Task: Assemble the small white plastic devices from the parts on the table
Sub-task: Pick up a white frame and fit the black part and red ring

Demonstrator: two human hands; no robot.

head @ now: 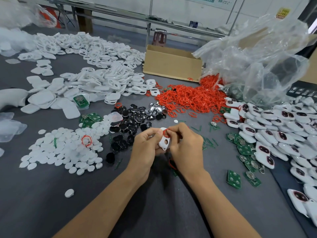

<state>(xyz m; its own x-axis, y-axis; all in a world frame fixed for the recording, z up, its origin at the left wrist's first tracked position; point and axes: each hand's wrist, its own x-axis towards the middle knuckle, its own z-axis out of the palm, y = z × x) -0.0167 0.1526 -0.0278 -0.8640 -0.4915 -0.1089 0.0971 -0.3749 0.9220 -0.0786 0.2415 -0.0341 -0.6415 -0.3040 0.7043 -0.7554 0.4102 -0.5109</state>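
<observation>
Plastic shell (165,143), small and white, is up between the two grips, over the grey tabletop (154,203). The left grip (145,145) curls round its left side. The right grip (185,141) pinches a red ring (165,132) at its top. Just past both grips lie black discs (130,121).

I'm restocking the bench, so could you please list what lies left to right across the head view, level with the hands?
White discs, black oval parts, left hand, white shell, right hand, green circuit boards, assembled white devices.
</observation>
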